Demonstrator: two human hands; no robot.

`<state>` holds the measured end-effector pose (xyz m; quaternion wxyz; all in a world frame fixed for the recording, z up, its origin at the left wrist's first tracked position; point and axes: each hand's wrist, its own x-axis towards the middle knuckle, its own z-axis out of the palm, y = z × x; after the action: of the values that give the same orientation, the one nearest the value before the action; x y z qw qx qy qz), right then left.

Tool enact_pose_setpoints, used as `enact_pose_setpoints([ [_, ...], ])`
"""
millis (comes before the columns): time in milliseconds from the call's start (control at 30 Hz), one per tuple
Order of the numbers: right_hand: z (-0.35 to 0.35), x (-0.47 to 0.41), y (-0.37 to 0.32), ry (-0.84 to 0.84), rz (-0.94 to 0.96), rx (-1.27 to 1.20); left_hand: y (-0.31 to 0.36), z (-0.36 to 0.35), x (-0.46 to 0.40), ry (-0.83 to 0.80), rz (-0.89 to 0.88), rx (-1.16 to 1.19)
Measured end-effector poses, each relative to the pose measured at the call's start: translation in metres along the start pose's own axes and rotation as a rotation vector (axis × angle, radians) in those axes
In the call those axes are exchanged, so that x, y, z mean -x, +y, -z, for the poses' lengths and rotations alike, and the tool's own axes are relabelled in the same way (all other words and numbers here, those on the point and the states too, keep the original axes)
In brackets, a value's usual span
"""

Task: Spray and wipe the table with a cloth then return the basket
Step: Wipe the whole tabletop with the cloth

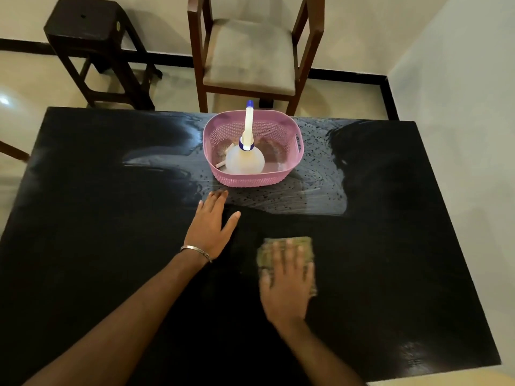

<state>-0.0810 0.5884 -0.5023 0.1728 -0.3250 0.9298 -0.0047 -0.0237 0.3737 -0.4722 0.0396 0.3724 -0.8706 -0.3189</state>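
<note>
A pink plastic basket [289,129] stands near the far edge of the black table [97,218]. Inside it stands a white spray bottle [245,160] with a blue-tipped nozzle. Wet spray droplets and smears cover the tabletop around the basket. My right hand [287,285] presses flat on a folded greenish cloth [302,242] on the table, blurred by motion. My left hand [210,224] rests flat on the table just in front of the basket, fingers straight, holding nothing. A metal bangle sits on that wrist.
A wooden chair [250,54] with a grey seat stands behind the table's far edge. A dark wooden stool [89,26] stands at the back left. A wall runs along the right side.
</note>
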Motion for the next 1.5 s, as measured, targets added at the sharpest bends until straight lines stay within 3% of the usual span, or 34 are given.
enact_pose_setpoints([
  [133,-0.003,0.029,-0.072,-0.311,0.471,-0.037,-0.009,0.006,-0.001,-0.027,0.013,-0.027],
  [233,0.0,0.015,-0.037,-0.232,0.515,-0.041,-0.017,0.012,-0.002,-0.02,0.013,-0.03],
  [367,0.017,-0.037,0.063,0.022,0.062,0.014,-0.034,0.021,0.001,0.0,0.0,-0.042],
  [467,0.042,-0.076,0.12,0.075,-0.236,-0.009,-0.048,0.028,0.004,0.008,0.013,-0.04],
  [600,0.042,-0.1,0.083,0.104,-0.467,-0.1,-0.072,0.043,0.007,0.028,0.04,-0.035],
  [800,0.014,-0.078,-0.079,0.094,-0.069,-0.044,-0.103,0.065,0.018,0.076,0.092,0.009],
  [967,-0.01,-0.031,-0.21,-0.125,0.436,-0.017,-0.125,0.082,0.027,0.096,0.134,0.032],
  [1100,-0.018,-0.021,-0.243,-0.196,0.731,0.052,-0.136,0.1,0.033,0.114,0.159,0.023],
  [1233,-0.015,-0.045,-0.201,-0.106,0.667,0.01,-0.138,0.103,0.032,0.118,0.154,0.002],
  [1500,0.031,-0.1,0.017,0.041,0.065,0.046,-0.103,0.07,0.02,0.102,0.086,0.029],
])
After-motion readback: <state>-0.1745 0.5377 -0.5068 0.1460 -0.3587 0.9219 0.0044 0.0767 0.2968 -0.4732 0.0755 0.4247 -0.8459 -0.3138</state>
